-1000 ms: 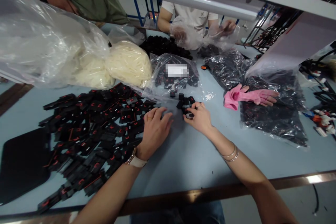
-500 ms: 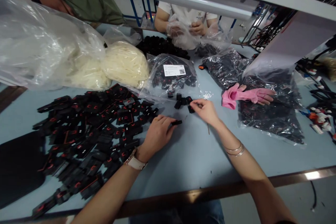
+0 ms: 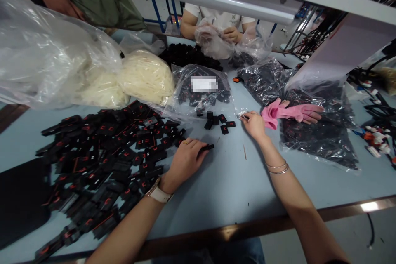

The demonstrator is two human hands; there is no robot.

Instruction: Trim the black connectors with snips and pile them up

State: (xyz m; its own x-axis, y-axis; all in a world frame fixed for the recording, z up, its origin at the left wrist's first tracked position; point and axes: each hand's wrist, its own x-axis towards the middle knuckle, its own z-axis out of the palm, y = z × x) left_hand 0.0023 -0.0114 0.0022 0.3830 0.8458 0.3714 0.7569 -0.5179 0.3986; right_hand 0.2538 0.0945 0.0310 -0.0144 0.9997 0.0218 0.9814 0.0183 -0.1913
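My left hand (image 3: 188,156) is closed on a black plastic connector housing (image 3: 208,147), pinched between thumb and fingertips over the table. My right hand (image 3: 255,125) has its fingers pressed together at a small pile of tiny white pieces (image 3: 242,114). Something small and dark shows at those fingertips, too small to name. Between the hands and the bags, several loose black connector housings (image 3: 223,129) lie in a cluster, some with red parts. A big heap of black-and-red connector housings (image 3: 123,144) spreads beside my left hand.
Behind the hands stand a labelled bag of black parts (image 3: 201,97) and bags of cream-coloured pieces (image 3: 148,76). Pink gloves (image 3: 292,112) rest on dark-filled bags (image 3: 318,144) at right. A thin brown stick (image 3: 245,152) lies on the table (image 3: 222,189). Across it, a person handles a clear bag (image 3: 213,41).
My right hand has moved right, from the loose housings to the white pieces. One more black housing now shows in the cluster where it was. My left hand has barely moved.
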